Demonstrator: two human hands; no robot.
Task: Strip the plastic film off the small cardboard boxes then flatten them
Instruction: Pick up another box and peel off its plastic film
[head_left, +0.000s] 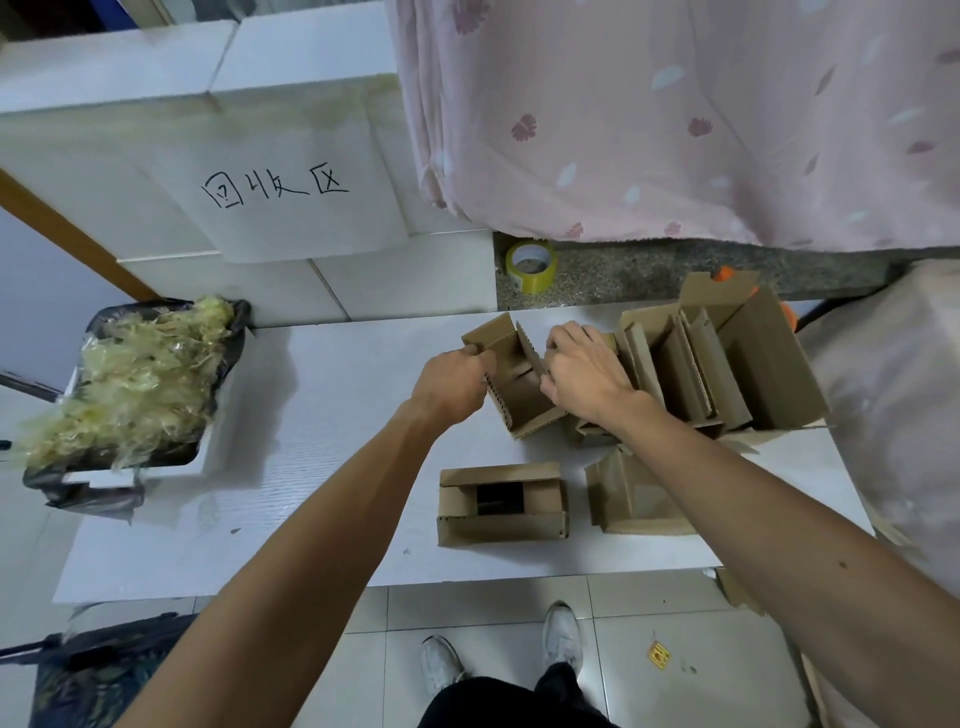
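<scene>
Both hands gripped one small cardboard box (522, 402). Left hand (454, 382) had its fingers curled over the box's left wall. Right hand (584, 376) was closed on the corrugated flap edge at the box's right side. This box stood open on the white table (311, 467), toward its far edge. It was just left of a large carton (769, 374) holding flattened cardboard pieces set on edge.

A second small box (501, 506) sat open-topped nearer the person, apart from both hands. A third cardboard piece (628, 493) lay just right of it, partly hidden under the right forearm; its condition could not be determined.

A black-lined bin (241, 317) left of the table was piled with crumpled plastic film (130, 384). A tape roll (531, 262) stood on the speckled ledge beyond the table.
</scene>
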